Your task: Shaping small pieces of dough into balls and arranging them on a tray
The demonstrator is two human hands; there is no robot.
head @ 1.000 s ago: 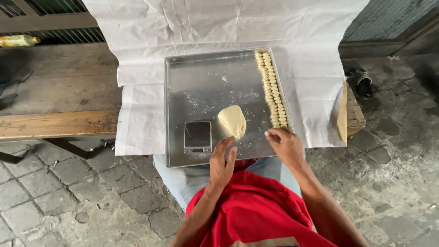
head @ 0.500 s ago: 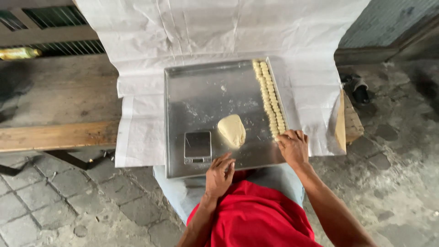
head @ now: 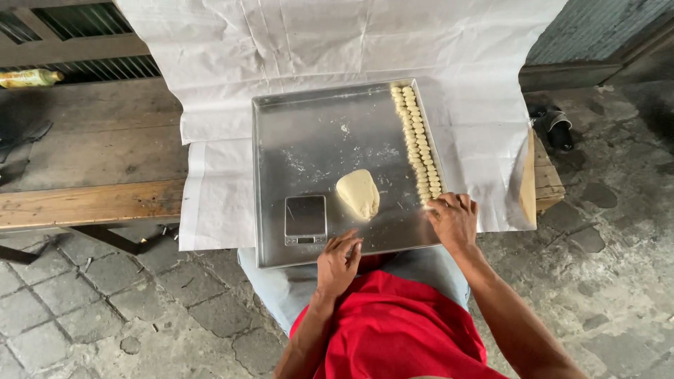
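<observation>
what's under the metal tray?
White paper lies under the metal tray, spread over a wooden bench. The tray's near edge overhangs the person's lap. The surface directly beneath the tray is covered.

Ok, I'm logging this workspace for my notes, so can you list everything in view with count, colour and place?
metal tray: one, silver, on the white paper, near edge by the person's lap.
dough lump: one, pale cream, near the tray's middle.
dough pieces: two rows, too small to count, cream, along the tray's right side.
small scale: one, grey, near the tray's front edge.
white paper: large creased sheet over the wooden bench.
bottle: one, yellowish, lying far left.
sandal: dark, on the paved ground at right.
left hand: at the tray's front edge.
right hand: by the rows' near end.
</observation>
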